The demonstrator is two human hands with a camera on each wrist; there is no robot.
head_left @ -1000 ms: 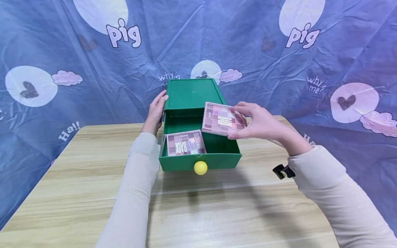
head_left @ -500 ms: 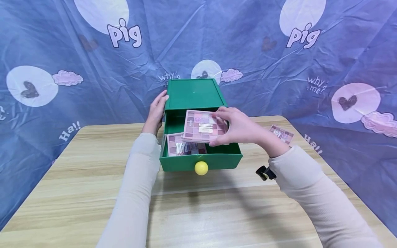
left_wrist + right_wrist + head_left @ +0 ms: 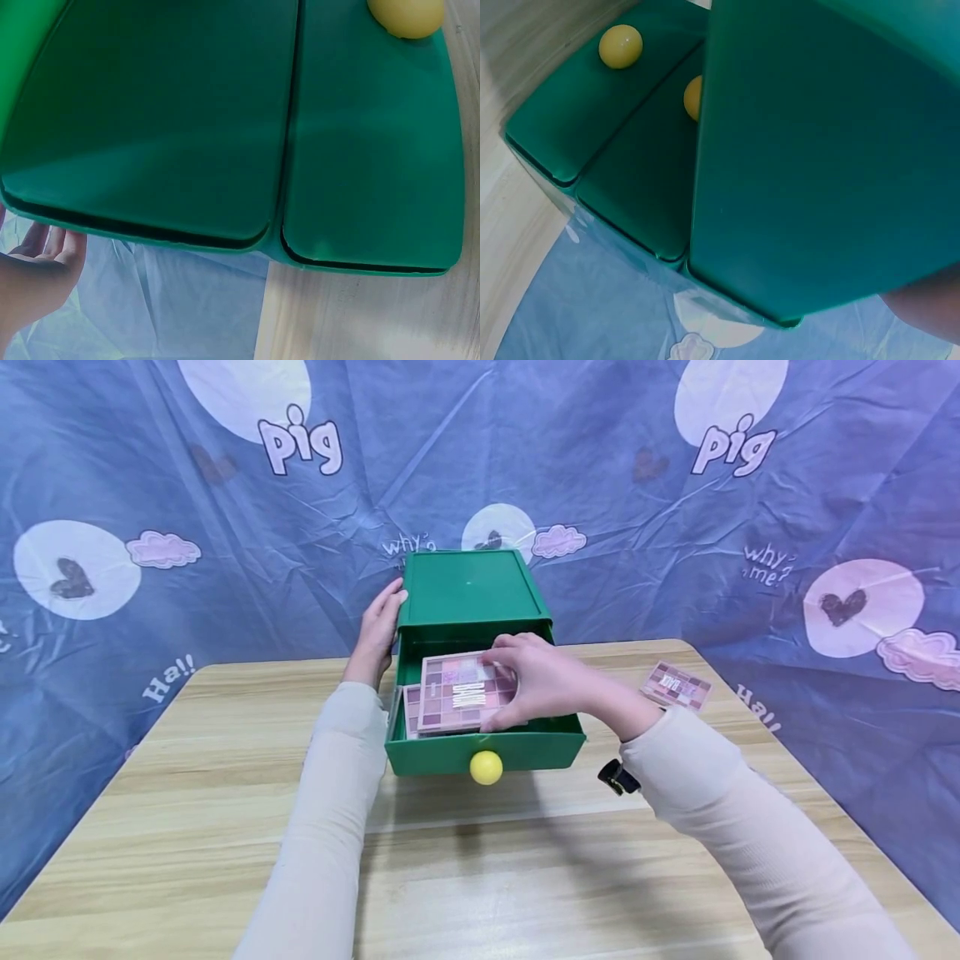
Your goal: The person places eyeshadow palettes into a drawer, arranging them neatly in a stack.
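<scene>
At the drawer point(image 3: 543, 753), over the lower palette point(image 3: 411, 714), we have the top palette point(image 3: 453, 695) pinched thumb-to-fingers by opposite edges in our right hand point(image 3: 542, 681), left hand point(image 3: 377, 631) unclenched against the cabinet point(image 3: 468, 589); likely light, stiff, slick, crack-prone, so edges only.

Pale wood-grain table point(image 3: 180, 810), green drawer unit point(image 3: 472, 589), makeup palette point(image 3: 677, 686) near right edge

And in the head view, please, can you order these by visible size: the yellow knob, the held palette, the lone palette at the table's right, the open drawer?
1. Open drawer
2. Held palette
3. Lone palette, though lying farther away may make it look smaller
4. Yellow knob
</scene>
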